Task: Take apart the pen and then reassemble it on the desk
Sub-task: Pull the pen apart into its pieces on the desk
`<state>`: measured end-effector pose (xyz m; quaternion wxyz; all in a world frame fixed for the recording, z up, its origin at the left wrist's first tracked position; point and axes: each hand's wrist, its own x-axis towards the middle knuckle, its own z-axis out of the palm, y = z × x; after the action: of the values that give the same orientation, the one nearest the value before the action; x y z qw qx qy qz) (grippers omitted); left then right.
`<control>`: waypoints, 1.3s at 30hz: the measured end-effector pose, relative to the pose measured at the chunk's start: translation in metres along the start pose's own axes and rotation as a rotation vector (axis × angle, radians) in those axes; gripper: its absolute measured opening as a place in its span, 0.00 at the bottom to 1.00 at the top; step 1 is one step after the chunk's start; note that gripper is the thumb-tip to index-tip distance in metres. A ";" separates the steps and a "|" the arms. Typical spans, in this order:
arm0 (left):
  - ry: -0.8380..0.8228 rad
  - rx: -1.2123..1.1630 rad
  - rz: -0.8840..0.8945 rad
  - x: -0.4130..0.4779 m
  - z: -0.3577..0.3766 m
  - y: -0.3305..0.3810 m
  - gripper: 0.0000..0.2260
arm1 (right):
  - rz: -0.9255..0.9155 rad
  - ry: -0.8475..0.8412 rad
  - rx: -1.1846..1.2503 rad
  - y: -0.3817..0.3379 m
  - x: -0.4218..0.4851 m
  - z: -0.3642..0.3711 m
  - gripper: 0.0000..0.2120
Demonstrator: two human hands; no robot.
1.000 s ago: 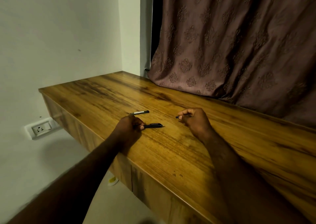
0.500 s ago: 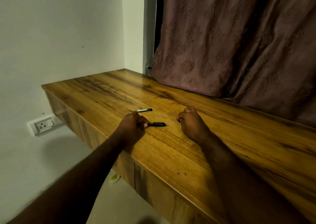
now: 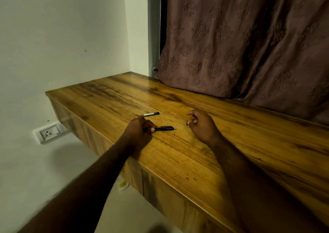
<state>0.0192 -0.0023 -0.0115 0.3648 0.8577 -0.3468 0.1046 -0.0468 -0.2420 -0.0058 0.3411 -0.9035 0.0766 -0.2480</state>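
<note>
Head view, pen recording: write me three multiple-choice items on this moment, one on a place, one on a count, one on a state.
1. Where does the silver-and-black pen piece lie?
A. on the desk beyond the left hand
B. in the right hand
C. on the floor

2. How many wall sockets show?
A. none
B. one
C. three

3. What is the left hand doing?
A. lying flat and open
B. pinching the black pen
C. raised off the desk

Answers:
1 A, it rests on the desk just past the left knuckles.
2 B, a single wall socket sits below the desk edge.
3 B, its fingers close on one end of the black pen, which lies on the wood.
</note>
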 end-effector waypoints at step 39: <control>-0.017 -0.020 0.041 -0.001 -0.005 0.009 0.11 | 0.200 0.123 0.267 0.015 -0.014 -0.031 0.07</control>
<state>0.0132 -0.0025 -0.0031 0.3684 0.8476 -0.3683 0.1015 -0.0739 -0.2665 -0.0014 0.4756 -0.8211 0.1533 -0.2758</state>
